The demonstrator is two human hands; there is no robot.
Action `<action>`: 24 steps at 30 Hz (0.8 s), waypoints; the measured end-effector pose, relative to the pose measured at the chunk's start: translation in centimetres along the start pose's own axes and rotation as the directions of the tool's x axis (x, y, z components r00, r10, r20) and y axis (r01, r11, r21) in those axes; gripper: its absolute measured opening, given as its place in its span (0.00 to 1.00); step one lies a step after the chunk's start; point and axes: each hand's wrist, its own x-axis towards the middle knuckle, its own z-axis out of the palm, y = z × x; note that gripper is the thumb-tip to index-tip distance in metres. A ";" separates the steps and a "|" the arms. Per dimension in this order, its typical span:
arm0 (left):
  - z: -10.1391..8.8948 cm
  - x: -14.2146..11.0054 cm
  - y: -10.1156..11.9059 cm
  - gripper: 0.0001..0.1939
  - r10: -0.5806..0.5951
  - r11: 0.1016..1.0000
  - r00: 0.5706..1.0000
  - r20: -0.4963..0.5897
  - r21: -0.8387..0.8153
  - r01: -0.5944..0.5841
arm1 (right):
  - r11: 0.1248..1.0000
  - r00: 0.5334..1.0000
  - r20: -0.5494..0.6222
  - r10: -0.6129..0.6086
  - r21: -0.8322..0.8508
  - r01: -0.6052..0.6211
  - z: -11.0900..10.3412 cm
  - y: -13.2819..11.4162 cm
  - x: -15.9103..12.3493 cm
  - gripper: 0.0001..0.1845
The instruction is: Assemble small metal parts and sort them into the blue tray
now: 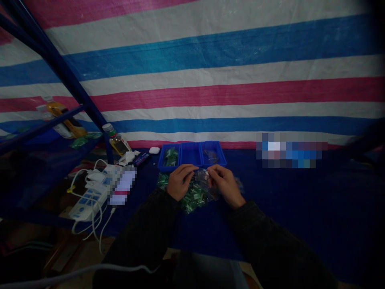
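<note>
My left hand [180, 182] and my right hand [225, 184] face each other over the table, fingers bent and fingertips drawn together, a small gap between them. Whatever they pinch is too small and dim to make out. Below and between them lies a pile of small green pieces in clear wrapping [194, 197]. Clear plastic packets [213, 194] lie beneath my right hand, partly covered by it. Just beyond the hands sits a blue three-compartment tray [190, 153]. Green packets [171, 156] fill part of its left compartment, and clear packets with dark contents [211, 155] lie in the right one.
On the left are a white power strip [88, 200] with tangled cables, a blurred-out phone-like rectangle [122, 186], a white case [154, 150] and a drink bottle [116, 138]. A blue metal frame [69, 80] rises there. A striped sheet [210, 88] hangs behind the blue tabletop [207, 237].
</note>
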 end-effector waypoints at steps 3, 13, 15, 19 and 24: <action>0.0 -0.1 -0.2 0.10 0.011 1.000 1.000 0.010 0.011 -0.011 | 0.996 0.998 0.044 0.040 0.078 -0.043 0.3 0.3 -0.1 0.20; 0.0 0.1 -0.3 0.04 0.100 0.995 0.995 0.001 0.023 -0.100 | 0.994 0.997 0.074 0.016 0.109 -0.024 0.5 0.6 0.1 0.19; 0.1 0.2 -0.3 0.03 0.106 0.994 0.994 -0.004 -0.001 -0.106 | 0.996 1.000 0.007 -0.030 0.078 0.030 0.5 0.5 0.1 0.18; 0.1 0.2 -0.1 0.04 0.067 0.997 0.998 -0.019 -0.033 -0.068 | 0.992 0.996 0.029 -0.083 0.093 0.080 0.2 -0.3 -0.1 0.17; -0.1 0.3 0.3 0.06 -0.004 0.999 1.000 0.003 -0.041 0.004 | 0.997 0.993 0.091 -0.074 0.008 0.074 0.2 -0.4 -0.4 0.15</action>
